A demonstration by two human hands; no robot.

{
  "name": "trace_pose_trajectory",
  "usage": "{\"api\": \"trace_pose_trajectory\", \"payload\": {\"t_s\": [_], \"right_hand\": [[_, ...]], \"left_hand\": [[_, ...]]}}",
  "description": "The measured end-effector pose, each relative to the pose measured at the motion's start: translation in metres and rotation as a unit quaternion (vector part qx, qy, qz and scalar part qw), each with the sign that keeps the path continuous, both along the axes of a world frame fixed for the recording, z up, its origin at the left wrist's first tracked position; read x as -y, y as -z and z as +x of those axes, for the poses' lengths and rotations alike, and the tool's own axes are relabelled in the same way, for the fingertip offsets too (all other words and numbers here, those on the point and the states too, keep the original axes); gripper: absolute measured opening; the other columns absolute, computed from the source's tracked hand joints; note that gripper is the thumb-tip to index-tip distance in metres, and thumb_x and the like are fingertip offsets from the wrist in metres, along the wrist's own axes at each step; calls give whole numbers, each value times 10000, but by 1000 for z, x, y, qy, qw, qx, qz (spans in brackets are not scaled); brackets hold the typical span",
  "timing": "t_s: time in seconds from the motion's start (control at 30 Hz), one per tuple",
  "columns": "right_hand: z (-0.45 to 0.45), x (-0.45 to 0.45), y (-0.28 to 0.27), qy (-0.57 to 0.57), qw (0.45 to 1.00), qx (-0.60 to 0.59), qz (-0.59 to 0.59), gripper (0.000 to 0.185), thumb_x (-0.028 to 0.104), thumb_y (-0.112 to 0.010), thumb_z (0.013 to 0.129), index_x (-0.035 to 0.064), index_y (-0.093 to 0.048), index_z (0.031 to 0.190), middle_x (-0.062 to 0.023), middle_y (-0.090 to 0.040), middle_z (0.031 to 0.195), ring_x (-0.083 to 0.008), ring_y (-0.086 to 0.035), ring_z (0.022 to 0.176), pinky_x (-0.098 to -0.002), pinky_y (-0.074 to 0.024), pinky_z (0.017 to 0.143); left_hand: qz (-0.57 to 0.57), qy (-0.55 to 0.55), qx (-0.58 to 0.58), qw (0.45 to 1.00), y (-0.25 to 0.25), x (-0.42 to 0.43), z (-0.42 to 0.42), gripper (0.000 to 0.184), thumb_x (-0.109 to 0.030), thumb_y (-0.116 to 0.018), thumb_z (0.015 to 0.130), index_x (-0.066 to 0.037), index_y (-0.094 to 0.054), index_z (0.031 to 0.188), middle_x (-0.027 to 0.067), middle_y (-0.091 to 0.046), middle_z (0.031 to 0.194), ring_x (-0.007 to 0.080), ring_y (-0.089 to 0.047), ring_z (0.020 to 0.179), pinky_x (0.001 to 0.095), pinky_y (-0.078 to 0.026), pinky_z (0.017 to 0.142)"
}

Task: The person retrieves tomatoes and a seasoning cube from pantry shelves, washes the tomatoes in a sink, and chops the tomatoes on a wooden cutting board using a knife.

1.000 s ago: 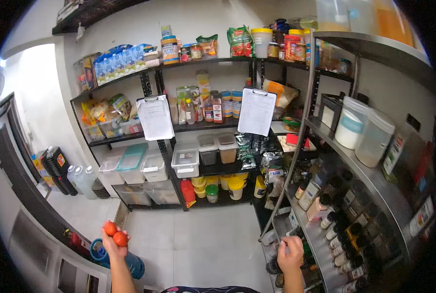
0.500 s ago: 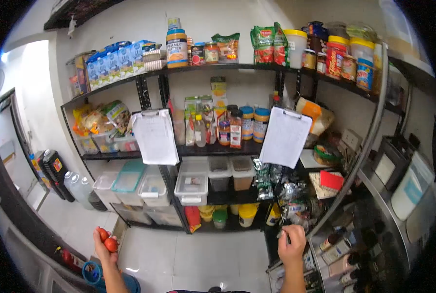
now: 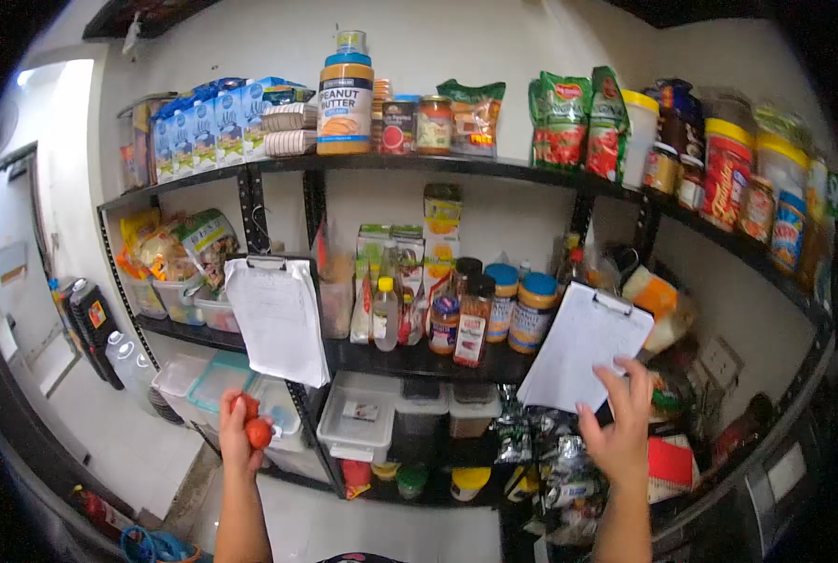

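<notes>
In the head view, my left hand [image 3: 234, 439] is closed around two small red tomatoes [image 3: 259, 433], low on the left before the lidded plastic bins. My right hand [image 3: 621, 436] is raised with its fingers spread and nothing in them. Its fingertips overlap the lower right of a clipboard with white paper [image 3: 578, 347] that hangs tilted at the shelf; whether they touch it I cannot tell. Below that hand lie shiny foil packets [image 3: 569, 469], and a red notebook [image 3: 670, 463] sits just to its right.
A black metal shelf rack [image 3: 494, 167] spans the view. It bears a large peanut butter jar [image 3: 345, 108], milk cartons [image 3: 203, 127], sauce pouches [image 3: 562, 117] and several smaller jars. Another clipboard [image 3: 276, 324] hangs on the left. A white bin [image 3: 358, 413] stands on the lower shelf.
The shelves appear larger and closer. Both hands have risen in view, and my right hand has opened and come up to the right clipboard. The tomatoes stay in my left hand.
</notes>
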State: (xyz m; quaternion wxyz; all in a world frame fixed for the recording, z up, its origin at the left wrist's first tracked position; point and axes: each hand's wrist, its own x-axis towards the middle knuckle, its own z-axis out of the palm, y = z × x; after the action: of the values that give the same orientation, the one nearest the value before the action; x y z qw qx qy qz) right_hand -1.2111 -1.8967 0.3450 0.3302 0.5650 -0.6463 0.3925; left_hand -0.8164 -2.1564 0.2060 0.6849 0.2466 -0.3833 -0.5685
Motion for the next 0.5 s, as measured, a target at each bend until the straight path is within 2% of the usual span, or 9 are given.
{"api": "trace_pose_trajectory", "payload": {"t_s": [0.1,0.23,0.3,0.37,0.47,0.5], "right_hand": [[-16,70,-87,-42,983,-173,-49,453,144,-697,641,92,-570,1073,-177,-462,1177,-374,-432,1096,-468,-339,933],[-8,196,-187,-44,940,-311,-135,391,230,-687,676,162,-589,1048,-125,-501,1147,-333,-436,1111,-517,-298,950],[1,264,-225,-8,919,-372,-134,396,260,-673,691,171,-595,1069,-104,-514,1132,-308,-442,1106,-556,-286,950],[14,320,-250,56,918,-385,-77,416,317,-641,711,195,-595,1106,-80,-519,1129,-293,-448,1101,-593,-258,957],[38,372,-271,133,908,-394,48,408,363,-628,765,262,-580,1157,-86,-481,1243,-297,-387,1207,-590,-248,980],[40,390,-273,148,903,-399,54,426,397,-612,771,280,-565,1178,-80,-487,1240,-292,-395,1205,-602,-244,972]], "left_hand": [[31,-21,-15,999,8,7,-2,220,-253,-511,902,-174,-447,1097,66,-502,910,212,-567,587,323,-496,442],[24,-101,-24,994,29,21,14,194,-223,-488,911,-150,-455,1087,70,-528,869,204,-564,536,311,-485,411],[32,-123,-42,991,25,20,16,195,-216,-489,909,-151,-445,1087,67,-522,860,204,-557,521,310,-482,396],[27,-137,-46,989,33,24,26,194,-214,-489,908,-152,-442,1086,68,-521,859,205,-557,519,307,-479,390],[37,-156,-51,986,42,37,41,193,-219,-489,908,-154,-437,1082,79,-524,861,211,-556,518,307,-476,385],[41,-158,-56,985,44,41,46,191,-220,-488,908,-155,-437,1080,81,-526,862,213,-555,518,310,-475,386]]}}
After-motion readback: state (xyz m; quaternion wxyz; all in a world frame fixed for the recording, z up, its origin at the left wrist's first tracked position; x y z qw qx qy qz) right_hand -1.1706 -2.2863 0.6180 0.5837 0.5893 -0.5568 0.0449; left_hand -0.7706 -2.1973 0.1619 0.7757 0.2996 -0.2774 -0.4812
